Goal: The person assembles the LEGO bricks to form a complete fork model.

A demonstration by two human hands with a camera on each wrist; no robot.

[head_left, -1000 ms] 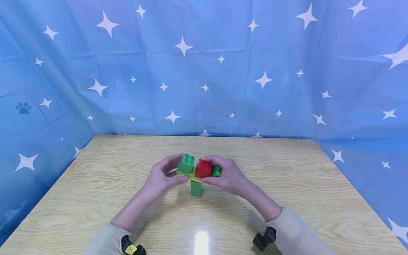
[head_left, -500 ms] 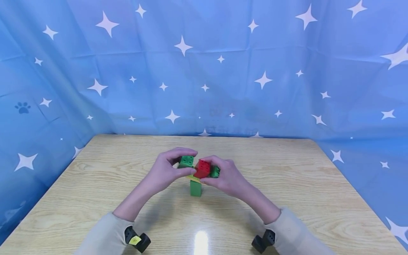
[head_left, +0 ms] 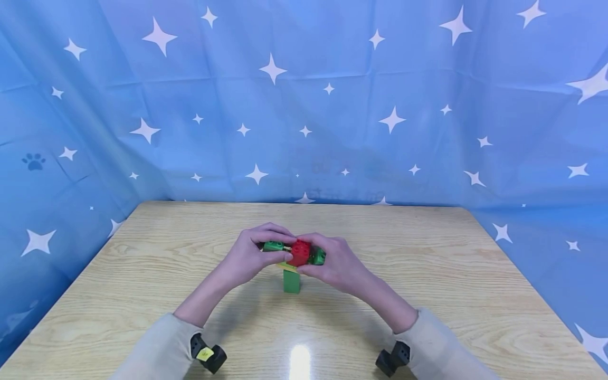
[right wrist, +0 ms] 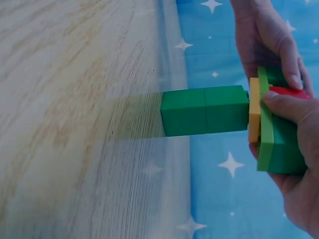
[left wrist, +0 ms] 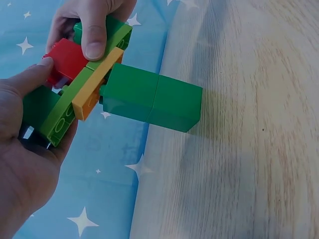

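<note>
A toy building-brick model stands in the middle of the table, between both hands. Its stem is two stacked dark green bricks (left wrist: 152, 97), topped by a thin orange brick (right wrist: 254, 112) and a wider light green layer (left wrist: 67, 102). A red brick (head_left: 300, 254) sits in the top row, with one green brick (head_left: 273, 246) on its left and another green brick (head_left: 319, 256) on its right. My left hand (head_left: 249, 256) grips the model's left end, thumb tip at the red brick. My right hand (head_left: 339, 262) grips the right end, its thumb pressing near the light green layer.
The pale wooden table (head_left: 199, 221) spreads around the model, and a blue curtain with white stars (head_left: 304, 95) hangs behind its far edge. Black wrist cameras (head_left: 209, 353) are worn at both sleeves.
My left hand has moved from under the left end up round the left green brick, which now sits lower. The right hand keeps its grip almost in place.
</note>
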